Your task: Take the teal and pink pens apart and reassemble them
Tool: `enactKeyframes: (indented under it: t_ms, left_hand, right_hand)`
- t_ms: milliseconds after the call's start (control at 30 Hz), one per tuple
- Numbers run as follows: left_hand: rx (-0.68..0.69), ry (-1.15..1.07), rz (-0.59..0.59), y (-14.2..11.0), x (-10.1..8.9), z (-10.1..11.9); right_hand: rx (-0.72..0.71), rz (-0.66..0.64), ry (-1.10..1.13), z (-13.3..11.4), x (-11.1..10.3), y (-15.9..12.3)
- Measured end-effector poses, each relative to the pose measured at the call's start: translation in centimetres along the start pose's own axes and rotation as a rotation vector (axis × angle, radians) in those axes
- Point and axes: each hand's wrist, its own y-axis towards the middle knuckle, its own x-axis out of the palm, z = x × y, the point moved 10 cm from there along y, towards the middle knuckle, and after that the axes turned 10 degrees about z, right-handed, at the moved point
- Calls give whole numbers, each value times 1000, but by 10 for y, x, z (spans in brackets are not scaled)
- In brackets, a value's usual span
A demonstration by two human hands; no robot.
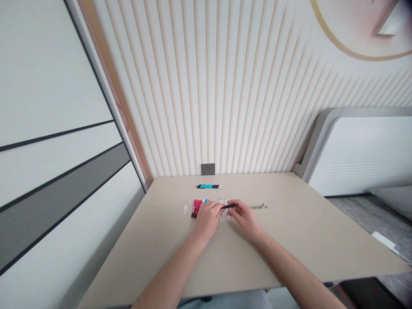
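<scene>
Two hands: my left hand [207, 219] and my right hand [246, 221] sit close together over the table, fingertips nearly meeting.

Hand state: the fingers of both hands appear closed on the one piece, an end in each; neither hand is open.

Held piece: a black pen barrel [229, 206], level and crosswise between my hands, just above the white sticks.

Handling (judged): it looks light, stiff and smooth, so it may slip or roll; the surest hold is a thumb-and-finger pinch near each end.

Under my hands: white sticks [223, 210] lie side by side, partly hidden by my fingers.

Left of my left hand: red pens [195, 208] lie packed side by side, with small white bits [186, 209] just beyond.

Right of my right hand: small metal parts [259, 207] lie in a short row, too small to identify.

Farther off: a teal pen [209, 186] lies alone, nearer the wall.

Surroundings: a beige table [289, 240] meets a ribbed wall panel [244, 107], with a gray wall socket [207, 169] just above the table edge.
</scene>
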Motion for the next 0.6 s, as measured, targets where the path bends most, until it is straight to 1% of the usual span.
enactKeyframes:
  t_ms: [133,233,333,400,500,600]
  left_hand:
    - [-17,-32,-9,-1,4,-4]
    - [-24,-28,-19,-1,7,-5]
    - [-34,8,-41,0,7,-8]
    - [-48,75,-50,1,5,-14]
    - [-71,236,-46,2,-4,-24]
    - [-94,364,-71,1,-9,-32]
  right_hand:
    - [-43,77,-118,-4,-9,2]
    - [-67,85,-176,-10,-11,1]
    - [-62,82,-155,-12,-11,1]
    - [-65,120,-172,-14,-17,2]
    - [-87,192,-287,-20,-29,4]
    - [-103,214,-388,-25,-36,5]
